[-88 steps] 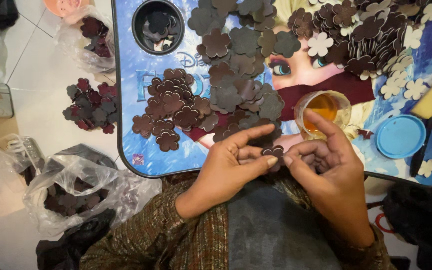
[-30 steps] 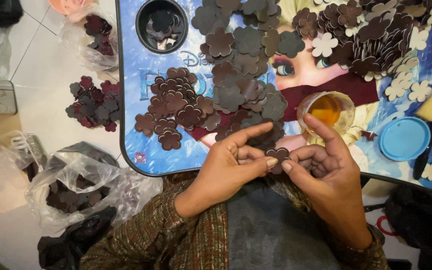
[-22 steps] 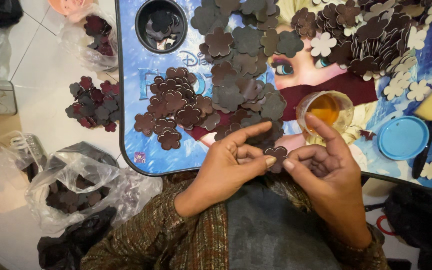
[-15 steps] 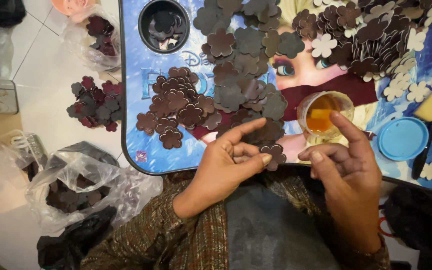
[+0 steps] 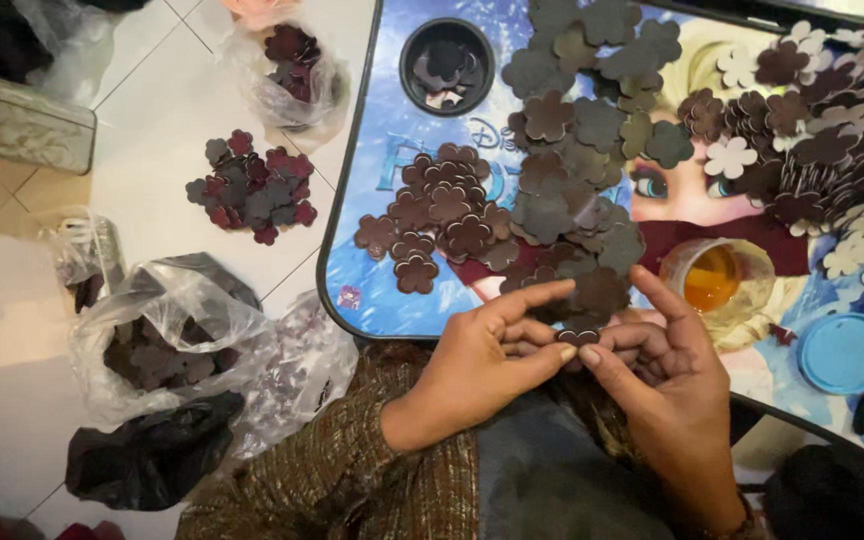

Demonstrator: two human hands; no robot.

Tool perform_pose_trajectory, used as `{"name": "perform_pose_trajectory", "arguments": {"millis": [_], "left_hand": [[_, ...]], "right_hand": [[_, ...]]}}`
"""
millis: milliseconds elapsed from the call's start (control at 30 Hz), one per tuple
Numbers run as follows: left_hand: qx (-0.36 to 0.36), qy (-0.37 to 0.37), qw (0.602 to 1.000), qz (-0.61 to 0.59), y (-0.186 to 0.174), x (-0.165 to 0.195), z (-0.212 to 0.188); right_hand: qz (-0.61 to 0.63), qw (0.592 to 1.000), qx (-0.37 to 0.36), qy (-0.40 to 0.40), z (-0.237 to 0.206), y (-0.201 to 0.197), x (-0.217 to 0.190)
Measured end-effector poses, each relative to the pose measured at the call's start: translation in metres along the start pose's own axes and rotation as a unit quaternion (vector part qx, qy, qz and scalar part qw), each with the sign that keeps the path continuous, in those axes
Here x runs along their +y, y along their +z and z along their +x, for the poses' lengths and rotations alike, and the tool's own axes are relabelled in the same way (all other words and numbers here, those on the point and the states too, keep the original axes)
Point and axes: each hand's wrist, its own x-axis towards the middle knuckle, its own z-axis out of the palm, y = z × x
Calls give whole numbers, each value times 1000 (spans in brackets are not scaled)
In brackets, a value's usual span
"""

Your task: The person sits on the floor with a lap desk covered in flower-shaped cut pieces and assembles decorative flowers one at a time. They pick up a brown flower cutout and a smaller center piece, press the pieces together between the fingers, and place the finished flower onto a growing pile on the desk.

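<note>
Flower cutout (image 5: pixel 580 335) mostly hidden between fingertips (image 5: pixel 564 352)

A pile of flower cutouts (image 5: pixel 452 215) lies on the tray (image 5: pixel 367 290) near its left edge, with a round cup hole (image 5: pixel 447 65) behind it. A jar (image 5: pixel 717 280) and a lid (image 5: pixel 845 352) sit towards the right edge. On the floor left of the tray lie loose flowers (image 5: pixel 250 187) and bags (image 5: pixel 167 340).

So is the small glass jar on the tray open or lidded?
Open. The jar shows amber liquid through its uncovered mouth, and a blue lid lies flat on the tray beside it.
</note>
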Motion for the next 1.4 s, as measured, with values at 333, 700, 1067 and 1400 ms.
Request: {"name": "perform_pose_trajectory", "arguments": {"millis": [333,700,1067,1400], "left_hand": [[-1,43,998,37,-53,23,-25],[172,219,877,391,-136,56,-59],[91,415,658,621,-186,50,-28],[30,376,655,655,-202,31,-6]], "right_hand": [[11,997,-61,43,10,53,-6],[-137,985,-71,-72,33,128,3],[-489,745,-154,-426,53,142,6],[-547,662,-183,-478,74,141,41]]}}
